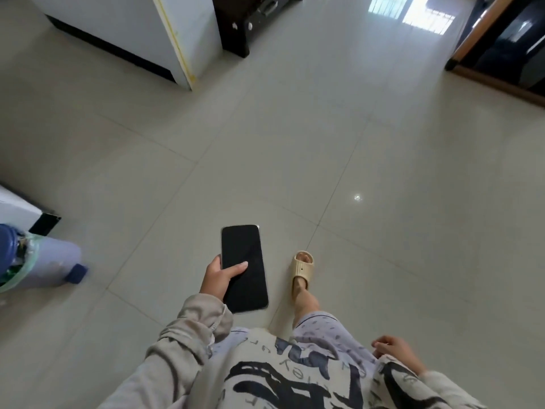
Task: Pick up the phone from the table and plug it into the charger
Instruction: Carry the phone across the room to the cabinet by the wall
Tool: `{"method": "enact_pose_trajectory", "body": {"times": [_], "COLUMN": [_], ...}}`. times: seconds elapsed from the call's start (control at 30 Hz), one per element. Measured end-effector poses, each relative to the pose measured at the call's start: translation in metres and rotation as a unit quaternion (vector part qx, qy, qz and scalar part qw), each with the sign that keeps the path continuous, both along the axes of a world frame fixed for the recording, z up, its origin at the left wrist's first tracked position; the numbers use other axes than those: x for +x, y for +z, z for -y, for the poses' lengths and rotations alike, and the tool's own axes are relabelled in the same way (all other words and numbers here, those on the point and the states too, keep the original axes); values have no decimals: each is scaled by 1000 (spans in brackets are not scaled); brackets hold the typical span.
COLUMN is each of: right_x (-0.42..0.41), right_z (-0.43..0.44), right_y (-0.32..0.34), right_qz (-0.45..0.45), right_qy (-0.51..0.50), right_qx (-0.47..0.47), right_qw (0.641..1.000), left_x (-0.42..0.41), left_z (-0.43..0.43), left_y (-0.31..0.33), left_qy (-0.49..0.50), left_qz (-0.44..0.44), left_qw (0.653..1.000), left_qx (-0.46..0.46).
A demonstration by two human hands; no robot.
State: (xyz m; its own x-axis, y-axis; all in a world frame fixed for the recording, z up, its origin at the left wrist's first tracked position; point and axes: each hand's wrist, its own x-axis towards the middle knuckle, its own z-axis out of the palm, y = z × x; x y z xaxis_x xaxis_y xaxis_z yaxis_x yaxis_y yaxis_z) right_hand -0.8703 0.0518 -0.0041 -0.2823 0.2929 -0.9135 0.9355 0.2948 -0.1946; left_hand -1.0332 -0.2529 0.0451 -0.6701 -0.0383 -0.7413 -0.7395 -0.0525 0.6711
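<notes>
A black phone (244,262) with a dark screen is held face up in my left hand (217,278), thumb across the lower screen, over a pale tiled floor. My right hand (395,351) hangs by my hip at the lower right with its fingers loosely curled and nothing in it. No charger and no table are in view.
A white cabinet (124,28) stands at the upper left with dark furniture (236,22) beside it. A wooden-framed dark unit (501,45) is at the upper right. A pale blue bin (38,264) with a bag sits at the left edge. My sandalled foot (302,268) steps forward.
</notes>
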Motion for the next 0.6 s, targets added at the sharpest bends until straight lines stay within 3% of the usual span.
{"method": "enact_pose_trajectory", "body": {"times": [0.37,0.6], "right_x": [-286,-402], "right_z": [-83,-113], "right_y": [24,31], "right_qz": [-111,-155], "right_qy": [101,76], "right_qx": [-59,-73], "right_qw": [987,982], "left_x": [-99,-198], "left_z": [-67,-101], "left_y": [-13,-12], "left_qy": [103,117], "left_qz": [61,47], "left_qw": [991,991], "left_qx": [-58,-47]}}
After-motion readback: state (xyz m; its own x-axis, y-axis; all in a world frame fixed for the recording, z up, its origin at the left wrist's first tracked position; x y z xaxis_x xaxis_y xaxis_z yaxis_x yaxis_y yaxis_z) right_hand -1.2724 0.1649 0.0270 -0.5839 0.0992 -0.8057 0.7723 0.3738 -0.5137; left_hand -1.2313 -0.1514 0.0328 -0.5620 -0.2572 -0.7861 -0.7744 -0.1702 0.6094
